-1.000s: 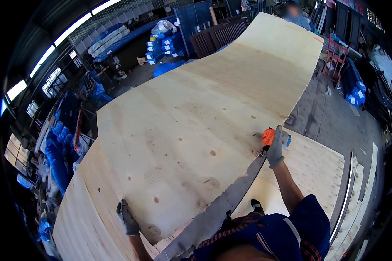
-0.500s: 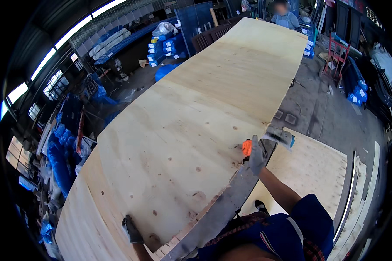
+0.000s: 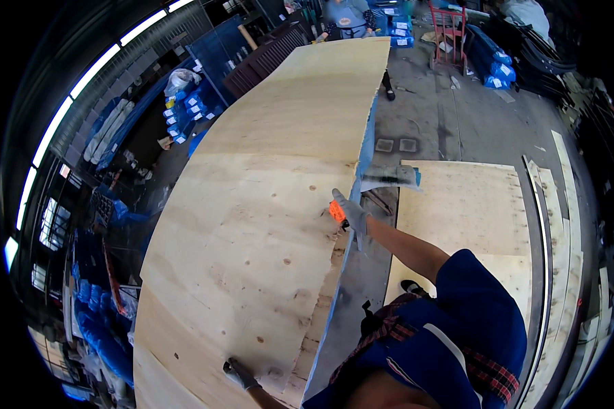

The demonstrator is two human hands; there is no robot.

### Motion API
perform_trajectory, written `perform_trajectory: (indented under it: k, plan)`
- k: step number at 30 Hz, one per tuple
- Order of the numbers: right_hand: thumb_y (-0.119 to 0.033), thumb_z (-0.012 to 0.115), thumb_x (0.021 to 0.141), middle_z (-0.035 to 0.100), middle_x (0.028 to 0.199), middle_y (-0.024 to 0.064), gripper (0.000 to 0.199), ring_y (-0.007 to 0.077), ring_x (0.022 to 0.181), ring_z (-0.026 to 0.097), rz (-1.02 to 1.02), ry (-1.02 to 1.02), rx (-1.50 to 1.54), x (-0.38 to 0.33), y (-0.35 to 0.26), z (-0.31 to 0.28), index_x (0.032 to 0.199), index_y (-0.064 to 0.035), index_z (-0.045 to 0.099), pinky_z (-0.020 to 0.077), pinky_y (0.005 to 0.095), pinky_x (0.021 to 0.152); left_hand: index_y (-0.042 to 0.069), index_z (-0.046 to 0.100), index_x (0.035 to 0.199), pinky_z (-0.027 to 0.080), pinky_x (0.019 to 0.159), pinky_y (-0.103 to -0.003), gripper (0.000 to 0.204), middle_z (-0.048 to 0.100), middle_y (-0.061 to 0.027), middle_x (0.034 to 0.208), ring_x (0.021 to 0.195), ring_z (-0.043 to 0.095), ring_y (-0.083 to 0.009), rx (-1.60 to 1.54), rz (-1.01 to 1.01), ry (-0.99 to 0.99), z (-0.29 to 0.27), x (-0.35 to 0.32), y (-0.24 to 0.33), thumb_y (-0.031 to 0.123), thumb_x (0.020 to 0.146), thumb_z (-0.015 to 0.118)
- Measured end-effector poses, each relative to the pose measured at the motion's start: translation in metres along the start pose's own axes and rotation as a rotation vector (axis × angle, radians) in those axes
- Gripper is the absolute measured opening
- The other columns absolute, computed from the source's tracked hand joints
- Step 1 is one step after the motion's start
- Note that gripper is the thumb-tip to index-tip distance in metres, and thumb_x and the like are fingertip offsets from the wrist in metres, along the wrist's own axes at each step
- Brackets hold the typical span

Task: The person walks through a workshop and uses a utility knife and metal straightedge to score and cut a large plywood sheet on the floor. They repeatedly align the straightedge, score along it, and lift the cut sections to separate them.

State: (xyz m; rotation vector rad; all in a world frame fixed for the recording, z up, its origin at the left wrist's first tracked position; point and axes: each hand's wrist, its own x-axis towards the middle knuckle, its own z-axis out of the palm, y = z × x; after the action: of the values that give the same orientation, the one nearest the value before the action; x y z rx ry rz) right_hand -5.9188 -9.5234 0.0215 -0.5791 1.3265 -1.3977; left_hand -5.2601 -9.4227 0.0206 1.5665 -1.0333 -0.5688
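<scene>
A large pale plywood sheet (image 3: 252,225) stretches away from me, with dark knots and a ragged near-right edge. My right hand (image 3: 353,217), in a grey glove, is at the sheet's right edge, closed on an orange tape measure (image 3: 337,212) that sits over the wood. Its thumb points up and away. Flat on the near part of the sheet lies my left hand (image 3: 240,375), gloved with dark fingertips, holding nothing. A thin blue edge (image 3: 366,146) shows along the sheet's right side. Just beyond my right hand, a clear plastic-wrapped roll (image 3: 390,178) sticks out from that side.
Another person (image 3: 348,19) stands at the sheet's far end. On the floor to the right lie a second plywood panel (image 3: 464,211) and long wooden strips (image 3: 559,225). A red hand truck (image 3: 448,34) and blue-wrapped bundles (image 3: 491,58) stand beyond. More blue-wrapped material (image 3: 99,320) is at left.
My view has turned right, so the sheet appears further left and straighter. The blue edge along its right side shows now. Both hands keep their places on the sheet, the tape measure still in the right.
</scene>
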Motion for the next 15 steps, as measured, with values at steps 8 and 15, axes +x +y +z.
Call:
perform_trajectory:
  k: [8,15]
  plan:
    - [-0.077,0.045,0.077,0.061,0.087,0.0109,0.085,0.0197,0.082,0.054,0.074,0.089,0.095,-0.020,-0.011,0.021,0.093,0.0046,0.064,0.0428,0.0323,0.080,-0.004,0.056,0.087,0.045,0.062,-0.033,0.022,0.058,-0.0077,0.079,0.070,0.050,-0.0155,0.153,-0.060,-0.095,-0.013,0.008,0.000,0.018,0.090,0.058]
    - [-0.052,0.044,0.093,0.051,0.064,0.0009,0.050,0.0097,0.051,0.045,-0.166,-0.148,0.354,-0.085,-0.020,0.021,0.072,-0.0083,0.054,0.0332,0.0252,0.047,-0.005,0.052,0.084,0.044,0.061,-0.033,0.025,0.055,-0.0081,0.073,0.068,0.048,-0.0158,0.399,-0.088,-0.008,-0.014,-0.004,0.031,0.019,0.089,0.057]
